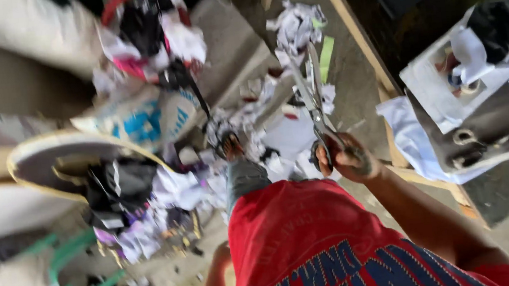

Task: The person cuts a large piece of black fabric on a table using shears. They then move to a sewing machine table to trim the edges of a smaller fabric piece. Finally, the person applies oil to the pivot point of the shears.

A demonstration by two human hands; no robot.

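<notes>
below, right hand grips scissors over scattered fabric scraps.

We see fabric scraps, mostly white, strewn over the concrete floor. A printed sack in white and blue sits at upper left, with a heap of black, pink and white cloth behind it. A round tray holds dark cloth. A green stool stands at lower left. At right, a wooden table bears white cloth, a grey board and what may be a second pair of shears; blur hides detail.
</notes>
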